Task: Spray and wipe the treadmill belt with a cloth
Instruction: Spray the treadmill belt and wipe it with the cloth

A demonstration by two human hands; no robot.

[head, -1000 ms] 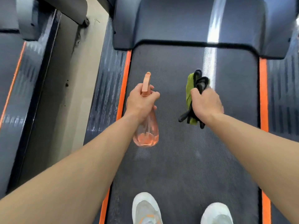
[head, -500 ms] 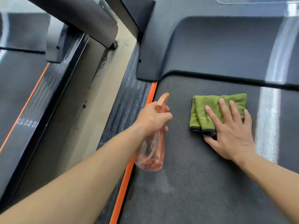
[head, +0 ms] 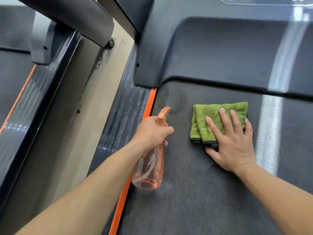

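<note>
Bright glare streak on belt (head: 203,200), warped wide-angle edges

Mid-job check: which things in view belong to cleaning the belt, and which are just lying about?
Part of the job:
- treadmill belt
- green cloth, pressed flat under the right hand
- orange spray bottle, gripped by the left hand

Just there:
- motor cover
- orange side strip
- ribbed side rail
- floor
- neighbouring treadmill

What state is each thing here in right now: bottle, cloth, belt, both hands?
spray bottle: tilted, nozzle pointing forward, held at the belt's left edge.
green cloth: folded, flat on the belt.
treadmill belt: wetness cannot be told.
left hand: grips the spray bottle.
right hand: fingers straight, pressing the green cloth.
</note>
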